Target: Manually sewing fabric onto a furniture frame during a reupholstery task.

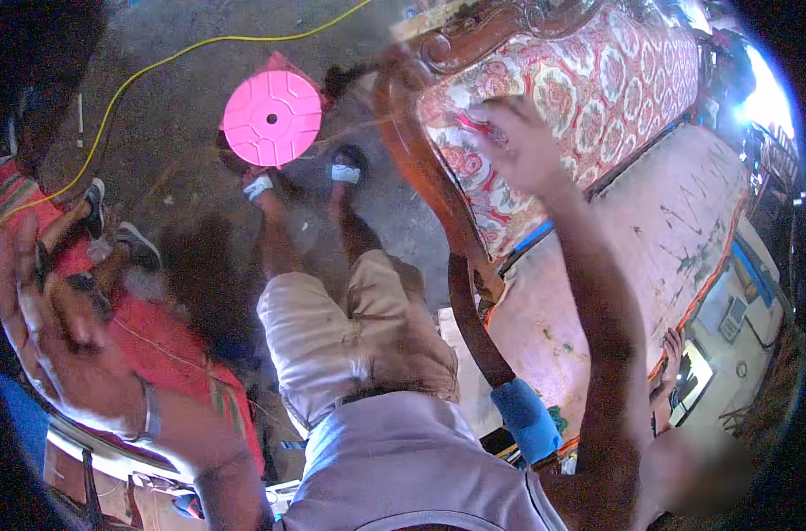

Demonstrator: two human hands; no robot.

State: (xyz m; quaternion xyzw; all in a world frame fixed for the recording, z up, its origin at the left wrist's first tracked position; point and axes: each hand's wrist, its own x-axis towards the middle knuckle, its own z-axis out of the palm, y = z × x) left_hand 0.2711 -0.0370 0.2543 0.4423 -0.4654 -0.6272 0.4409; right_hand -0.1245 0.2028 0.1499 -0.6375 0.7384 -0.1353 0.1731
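Observation:
My left hand point(45, 310) is raised at the far left, blurred by motion, with its fingers stretched out and nothing visible in it. A band circles that wrist. Over the floral fabric point(615, 80) of a carved wooden sofa piece point(412, 133), my right hand point(522, 150) is held up, also blurred. Its fingers look apart, with red pattern showing between them. Whether it touches the fabric I cannot tell. Close by, a co-worker's hand point(487, 279), on an arm with a blue band point(529, 420), is at the lower end of the wooden frame.
A round pink stool top point(272, 97) stands ahead on the dark floor. A yellow cord point(155, 66) crosses the floor at upper left. Red cloth point(177, 354) and another person's shoes point(138, 245) are at left. A stained pale panel point(668, 221) lies along the right.

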